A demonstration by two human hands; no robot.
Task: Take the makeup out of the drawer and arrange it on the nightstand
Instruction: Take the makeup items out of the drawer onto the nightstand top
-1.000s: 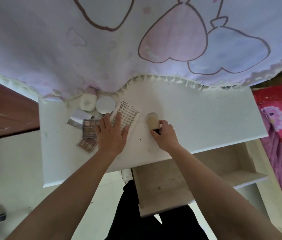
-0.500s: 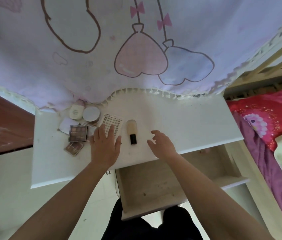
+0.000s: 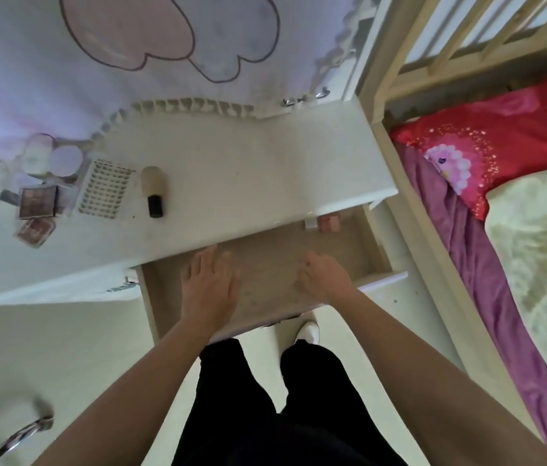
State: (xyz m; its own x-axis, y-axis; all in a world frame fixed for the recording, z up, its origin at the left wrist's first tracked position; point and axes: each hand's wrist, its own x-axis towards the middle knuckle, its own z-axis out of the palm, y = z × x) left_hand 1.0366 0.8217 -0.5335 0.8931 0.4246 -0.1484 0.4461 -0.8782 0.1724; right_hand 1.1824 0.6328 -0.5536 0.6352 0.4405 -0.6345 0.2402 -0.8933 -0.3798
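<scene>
Far left on the worktop (image 3: 231,169): makeup clustered near the back edge, with two round compacts (image 3: 52,159), an eyeshadow palette (image 3: 37,201) and a smaller palette (image 3: 36,230) in front of it, then a white gridded sheet (image 3: 105,190), then a foundation bottle (image 3: 153,190) lying flat, dark cap toward the front. Half a second ago both hands at these things, left flat beside the sheet, right just off the bottle; now both pulled back and down over the open drawer (image 3: 258,264). Left hand (image 3: 209,287) spread flat, fingers extended, holding nothing. Right hand (image 3: 324,279) loosely curled, fingers relaxed, also holding nothing. Likely meaning: bottle placed, next item being sought. Drawer floor looking nearly bare, apart from a small pink box (image 3: 330,223) and a white piece beside it tucked at the back right, under the worktop's lip. Probably the last makeup left to fetch, a reach for the right hand.

Worktop white, a little speckled, right half bare. Behind it a pale curtain (image 3: 131,45) with heart outlines and scalloped trim. Further right a wooden bed frame (image 3: 396,45), then red floral bedding (image 3: 500,129) and a cream blanket (image 3: 541,247).
</scene>
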